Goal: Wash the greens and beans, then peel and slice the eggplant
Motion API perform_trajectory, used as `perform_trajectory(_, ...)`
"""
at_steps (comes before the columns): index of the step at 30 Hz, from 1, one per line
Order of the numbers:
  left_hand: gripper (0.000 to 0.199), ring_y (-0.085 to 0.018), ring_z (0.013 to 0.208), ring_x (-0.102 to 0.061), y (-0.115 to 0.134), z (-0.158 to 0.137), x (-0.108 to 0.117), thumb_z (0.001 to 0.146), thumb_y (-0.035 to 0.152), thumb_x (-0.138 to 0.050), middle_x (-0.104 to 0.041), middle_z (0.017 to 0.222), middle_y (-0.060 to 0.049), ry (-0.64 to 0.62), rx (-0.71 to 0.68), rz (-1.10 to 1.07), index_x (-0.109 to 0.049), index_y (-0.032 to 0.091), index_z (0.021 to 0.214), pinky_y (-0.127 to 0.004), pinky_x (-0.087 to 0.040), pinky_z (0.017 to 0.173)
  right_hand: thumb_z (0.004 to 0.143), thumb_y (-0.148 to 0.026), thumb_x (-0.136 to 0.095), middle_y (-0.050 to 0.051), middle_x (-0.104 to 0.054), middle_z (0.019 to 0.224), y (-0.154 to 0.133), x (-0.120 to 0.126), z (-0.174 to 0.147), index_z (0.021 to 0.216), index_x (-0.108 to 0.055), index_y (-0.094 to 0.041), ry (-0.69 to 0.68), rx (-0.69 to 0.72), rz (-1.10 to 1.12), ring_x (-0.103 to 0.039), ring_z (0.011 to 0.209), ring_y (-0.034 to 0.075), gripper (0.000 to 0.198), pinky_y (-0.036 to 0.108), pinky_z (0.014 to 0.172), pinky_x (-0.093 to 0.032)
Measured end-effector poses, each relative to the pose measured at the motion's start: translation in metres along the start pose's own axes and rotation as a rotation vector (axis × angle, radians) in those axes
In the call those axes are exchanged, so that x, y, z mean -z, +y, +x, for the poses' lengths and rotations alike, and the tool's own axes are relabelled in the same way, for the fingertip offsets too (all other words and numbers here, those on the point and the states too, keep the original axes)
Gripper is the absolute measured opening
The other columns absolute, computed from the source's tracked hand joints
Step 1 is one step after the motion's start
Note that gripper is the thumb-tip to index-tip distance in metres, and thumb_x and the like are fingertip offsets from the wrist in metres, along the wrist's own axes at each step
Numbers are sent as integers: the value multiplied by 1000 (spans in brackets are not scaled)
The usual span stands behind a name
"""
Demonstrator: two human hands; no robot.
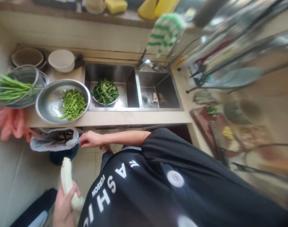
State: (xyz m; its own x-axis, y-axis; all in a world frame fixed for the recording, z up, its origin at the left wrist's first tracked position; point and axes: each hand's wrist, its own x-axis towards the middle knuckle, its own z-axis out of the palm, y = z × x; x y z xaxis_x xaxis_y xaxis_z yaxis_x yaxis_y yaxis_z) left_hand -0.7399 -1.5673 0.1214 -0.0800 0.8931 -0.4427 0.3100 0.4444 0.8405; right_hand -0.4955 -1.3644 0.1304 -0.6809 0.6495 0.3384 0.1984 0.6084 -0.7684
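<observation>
In my left hand (65,201) is a long, pale, peeled-looking vegetable (67,175), held upright with fingers and thumb wrapped round its lower part. Its kind is not certain. My right arm reaches across my body, and my right hand (90,139) hangs at the right edge of a white plastic bag (43,143) lining a dark blue bin (63,155). The fingers of that hand are curled closed; what they hold, if anything, does not show. Dark scraps (66,135) lie inside the bag.
On the counter (134,119) a steel bowl (46,107) holds cut green stems, beside green stalks (14,90) in a clear container. Leafy greens (105,91) sit in the sink (132,108). An orange cloth (10,124) hangs left; a cutting board (203,126) lies right.
</observation>
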Motion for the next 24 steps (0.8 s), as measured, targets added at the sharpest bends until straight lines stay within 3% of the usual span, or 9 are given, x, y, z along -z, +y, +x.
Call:
perform_trajectory(2,47,-18,52,-52,41,20,-22,70,57,-79,-56,58,4,-24,-86,-26,-52,27,94,-30,-44,50,85,-25,-71,-1,-66,75,7,42,-55,84,-69,-16,184,-184,173,-57,69,12,9,24,69,-43)
perform_trajectory(6,48,-15,49,-55,122,65,-77,70,50,-83,-59,61,3,-357,-218,103,-53,22,94,-26,-46,48,81,-33,-65,-4,-57,65,20,126,-166,82,-67,-15,673,-471,328,-49,60,10,18,23,60,-39)
perform_trajectory(9,56,-15,50,-60,179,94,-132,73,46,-83,-62,69,2,-540,-348,148,-51,20,111,-25,-48,47,74,-44,-67,-5,-52,61,28,171,-247,85,-66,-15,959,-549,361,-45,55,9,31,23,54,-37)
perform_trajectory(12,73,-14,50,-61,233,116,-206,81,47,-78,-63,73,3,-695,-454,88,-37,23,137,-24,-49,46,68,-50,-70,-5,-51,59,44,202,-315,83,-64,-15,1117,-529,389,-43,54,8,38,23,52,-34)
perform_trajectory(15,82,-12,46,-58,280,133,-297,82,57,-76,-64,74,3,-803,-502,11,-31,22,141,-23,-47,44,65,-52,-73,-5,-52,59,72,236,-364,83,-63,-16,1158,-518,422,-43,52,8,41,23,50,-35)
perform_trajectory(18,71,-12,44,-55,315,149,-386,87,55,-71,-65,71,2,-702,-364,-75,-35,18,135,-24,-48,46,72,-46,-70,-2,-57,65,106,280,-393,88,-64,-16,1093,-570,389,-50,55,10,35,23,52,-40)
perform_trajectory(21,46,-13,45,-56,333,164,-459,99,37,-57,-63,66,1,-506,-163,-137,-38,15,136,-26,-50,52,86,-30,-58,6,-69,89,143,327,-404,106,-67,-15,963,-817,106,-65,72,14,27,24,63,-50)
perform_trajectory(24,38,-14,46,-59,338,176,-510,98,28,-57,-62,62,1,-372,-29,-199,-45,15,132,-29,-52,56,91,-18,-55,17,-70,119,183,357,-401,127,-64,-14,769,-1108,-196,-69,107,23,38,30,87,-54)
